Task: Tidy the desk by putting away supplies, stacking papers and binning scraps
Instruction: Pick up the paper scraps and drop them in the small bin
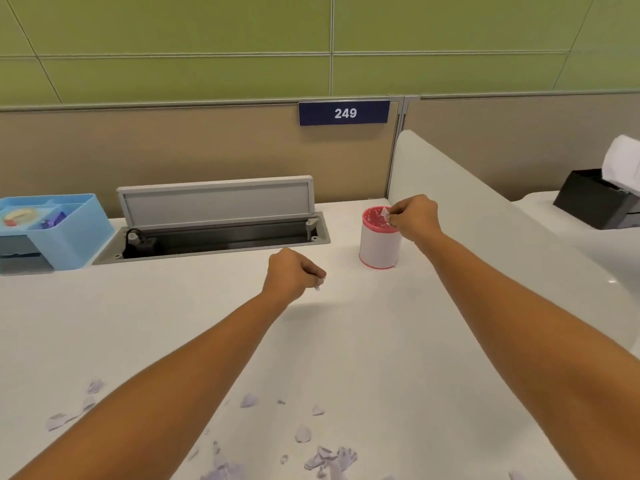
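Scraps (329, 459) lay on near tabletop (381, 341). Grip of right hand (414, 218) pinched 1 scrap (386, 213) over pink bin (379, 247); left hand (294, 271) pinched another. Release looked best directly above rim.

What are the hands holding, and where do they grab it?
The right hand pinches a paper scrap by its edge above the pink bin. The left hand pinches a smaller scrap, mostly hidden in its curl.

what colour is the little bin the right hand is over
The bin has a white wall with a pink rim and base, clearest in the head view.
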{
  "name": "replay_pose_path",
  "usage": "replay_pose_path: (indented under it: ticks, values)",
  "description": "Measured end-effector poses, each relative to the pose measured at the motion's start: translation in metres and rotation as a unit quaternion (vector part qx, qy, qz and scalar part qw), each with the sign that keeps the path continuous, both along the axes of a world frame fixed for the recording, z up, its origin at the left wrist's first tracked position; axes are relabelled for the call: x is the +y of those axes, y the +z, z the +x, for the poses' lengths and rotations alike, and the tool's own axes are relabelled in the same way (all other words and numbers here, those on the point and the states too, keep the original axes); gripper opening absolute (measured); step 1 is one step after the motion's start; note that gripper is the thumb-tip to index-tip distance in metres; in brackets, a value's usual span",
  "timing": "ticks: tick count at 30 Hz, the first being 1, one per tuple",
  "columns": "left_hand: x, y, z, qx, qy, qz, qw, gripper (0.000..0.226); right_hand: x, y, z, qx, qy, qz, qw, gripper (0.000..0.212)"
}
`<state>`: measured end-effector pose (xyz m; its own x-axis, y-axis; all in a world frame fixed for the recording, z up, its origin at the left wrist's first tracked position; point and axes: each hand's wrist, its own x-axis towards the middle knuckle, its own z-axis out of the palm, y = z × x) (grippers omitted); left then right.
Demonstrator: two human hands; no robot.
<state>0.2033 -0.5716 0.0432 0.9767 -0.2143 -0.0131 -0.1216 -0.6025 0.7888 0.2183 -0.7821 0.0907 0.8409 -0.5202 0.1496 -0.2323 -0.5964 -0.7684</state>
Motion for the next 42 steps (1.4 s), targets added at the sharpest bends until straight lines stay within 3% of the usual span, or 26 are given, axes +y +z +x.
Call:
replay_pose_path:
  ticks: [6,14,18,22,28,32,37,42]
  values:
    - [-0.035,0.023,0.036,0.004,0.0,-0.071,0.997,0.019,-0.007,-0.004,0.034,0.034,-0.004,-0.035,0.999,0.026]
    - [-0.103,0.062,0.083,-0.009,0.002,-0.145,0.989,0.021,-0.017,-0.01,0.041,-0.025,-0.006,0.036,0.999,0.031]
    - [-0.125,0.062,0.089,0.022,-0.022,-0.116,0.993,0.019,-0.027,-0.008,0.041,-0.102,-0.056,0.105,0.988,0.027]
    - [-0.131,0.059,0.091,0.038,-0.034,-0.096,0.994,0.021,-0.025,-0.01,0.031,-0.138,-0.067,0.103,0.983,0.024]
    - [-0.109,0.059,0.077,0.024,-0.024,-0.135,0.99,0.023,-0.007,-0.018,0.003,-0.166,-0.046,0.086,0.981,0.022]
    - [-0.062,0.046,0.045,0.006,-0.024,-0.149,0.988,0.02,0.02,-0.038,-0.024,-0.127,-0.001,0.087,0.988,0.019]
    - [0.021,0.01,-0.001,0.01,0.034,-0.04,0.999,0.023,0.072,-0.06,-0.067,0.003,0.142,0.061,0.988,0.021]
    - [0.11,-0.007,-0.033,0.045,0.073,0.074,0.994,0.03,0.131,-0.079,-0.107,0.142,0.308,-0.064,0.939,0.036]
